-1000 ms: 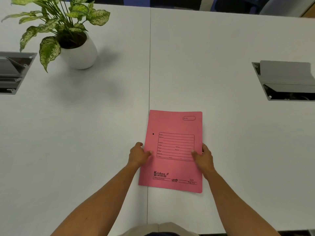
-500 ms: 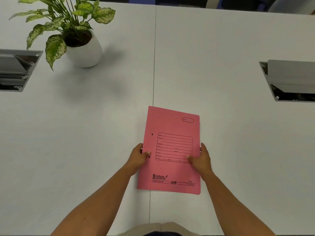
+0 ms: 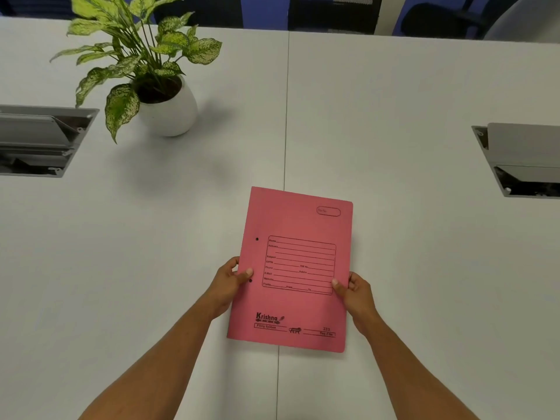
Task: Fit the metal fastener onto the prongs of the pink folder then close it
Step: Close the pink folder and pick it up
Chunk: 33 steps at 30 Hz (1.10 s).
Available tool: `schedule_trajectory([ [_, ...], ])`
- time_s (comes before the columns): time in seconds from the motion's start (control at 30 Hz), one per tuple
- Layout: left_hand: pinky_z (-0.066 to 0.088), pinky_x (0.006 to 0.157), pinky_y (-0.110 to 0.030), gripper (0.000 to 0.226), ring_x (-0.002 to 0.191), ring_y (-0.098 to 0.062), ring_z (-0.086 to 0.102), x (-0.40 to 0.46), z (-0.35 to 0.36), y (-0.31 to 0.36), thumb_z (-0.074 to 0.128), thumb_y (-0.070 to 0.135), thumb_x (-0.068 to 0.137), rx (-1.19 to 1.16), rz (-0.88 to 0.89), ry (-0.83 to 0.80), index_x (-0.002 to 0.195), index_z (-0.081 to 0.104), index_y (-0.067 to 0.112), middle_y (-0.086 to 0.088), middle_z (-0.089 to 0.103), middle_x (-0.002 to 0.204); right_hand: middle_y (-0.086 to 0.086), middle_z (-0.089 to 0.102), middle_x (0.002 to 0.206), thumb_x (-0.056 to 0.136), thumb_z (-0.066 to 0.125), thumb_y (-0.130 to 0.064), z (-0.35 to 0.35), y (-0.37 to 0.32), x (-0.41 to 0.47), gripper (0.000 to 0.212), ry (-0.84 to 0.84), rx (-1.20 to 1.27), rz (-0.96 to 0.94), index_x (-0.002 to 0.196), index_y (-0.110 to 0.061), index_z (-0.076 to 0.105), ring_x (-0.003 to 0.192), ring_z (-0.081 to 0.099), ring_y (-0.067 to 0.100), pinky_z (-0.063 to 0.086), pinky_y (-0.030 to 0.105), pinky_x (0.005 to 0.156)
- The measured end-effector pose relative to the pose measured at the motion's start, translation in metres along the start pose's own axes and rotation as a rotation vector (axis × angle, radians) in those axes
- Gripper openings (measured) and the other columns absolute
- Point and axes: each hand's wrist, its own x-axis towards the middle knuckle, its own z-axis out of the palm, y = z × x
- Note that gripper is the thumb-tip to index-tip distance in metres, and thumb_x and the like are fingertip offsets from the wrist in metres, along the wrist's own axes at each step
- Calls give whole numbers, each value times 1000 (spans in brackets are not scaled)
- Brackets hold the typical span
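Note:
The pink folder is closed, printed cover up, in the middle of the white table, its top tilted slightly to the right. Two small punch holes show near its left edge. My left hand grips the folder's left edge, thumb on the cover. My right hand grips the right edge the same way. Whether the folder rests on the table or is lifted a little, I cannot tell. No metal fastener or prongs are visible; the inside is hidden.
A potted plant in a white pot stands at the back left. Open grey cable boxes are set into the table at the left and right edges. A seam runs down the table's middle. Chairs stand beyond the far edge.
Both hands have shifted from lying on the cover to gripping its side edges. The folder has turned slightly clockwise.

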Motion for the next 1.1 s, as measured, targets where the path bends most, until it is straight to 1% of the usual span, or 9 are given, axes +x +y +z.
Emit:
schedule_trajectory([
  [0.23, 57, 84, -48, 24, 89, -31, 71, 33, -39, 30, 58, 8, 94, -24, -14, 211, 117, 58, 16, -12, 74, 102, 7, 76, 90, 79, 77, -22, 54, -35, 38, 20, 30, -2, -59, 94, -12, 67, 80, 73, 22, 60, 31, 68],
  [0.4, 56, 86, -48, 32, 88, -27, 70, 71, -60, 63, 59, 8, 93, 42, 52, 358, 123, 56, 19, -6, 72, 96, 5, 73, 89, 81, 75, -30, 95, -65, 80, 21, 50, -166, -125, 92, -16, 64, 80, 71, 22, 59, 36, 72],
  [0.5, 55, 78, -38, 35, 87, -24, 70, 99, -69, 86, 58, 7, 93, 74, 87, 388, 124, 56, 21, -4, 71, 96, 6, 71, 88, 82, 74, -31, 116, -84, 112, 20, 74, -217, -168, 91, -16, 63, 78, 67, 21, 58, 34, 70],
  [0.63, 54, 70, -33, 44, 88, -24, 68, 137, -83, 116, 53, -1, 87, 120, 95, 391, 126, 57, 20, -6, 70, 103, 6, 71, 91, 88, 68, -22, 140, -101, 152, 13, 70, -244, -172, 97, -14, 65, 82, 67, 21, 56, 33, 73],
  [0.73, 52, 64, -29, 49, 85, -19, 68, 169, -95, 132, 51, -6, 83, 177, 109, 389, 124, 59, 19, -8, 69, 106, 8, 66, 82, 89, 64, -17, 153, -109, 181, 9, 60, -337, -181, 96, -10, 66, 75, 63, 22, 56, 35, 73],
  [0.83, 55, 67, -32, 52, 87, -22, 69, 199, -104, 146, 51, -6, 82, 218, 120, 384, 126, 58, 20, -8, 69, 106, -4, 54, 66, 88, 64, -13, 162, -117, 210, 7, 75, -419, -208, 92, -9, 67, 64, 54, 14, 51, 31, 67],
  [0.9, 55, 67, -31, 53, 86, -22, 69, 217, -107, 153, 50, -7, 81, 235, 133, 393, 126, 59, 20, -8, 69, 106, -9, 52, 63, 88, 64, -12, 170, -122, 229, 10, 103, -457, -231, 95, -7, 67, 64, 54, 13, 50, 30, 69],
  [1.0, 58, 75, -36, 53, 91, -24, 68, 233, -113, 159, 50, -7, 82, 289, 138, 422, 128, 57, 19, -7, 67, 111, -9, 57, 68, 87, 66, -13, 183, -129, 247, 17, 129, -496, -259, 102, -7, 67, 71, 59, 16, 52, 30, 74],
  [1.1, 55, 89, -42, 54, 97, -29, 65, 244, -116, 163, 48, -3, 82, 435, 148, 467, 131, 55, 19, -5, 66, 114, 4, 68, 86, 87, 67, -18, 193, -132, 257, 23, 148, -576, -289, 108, -10, 64, 78, 64, 22, 52, 30, 75],
])
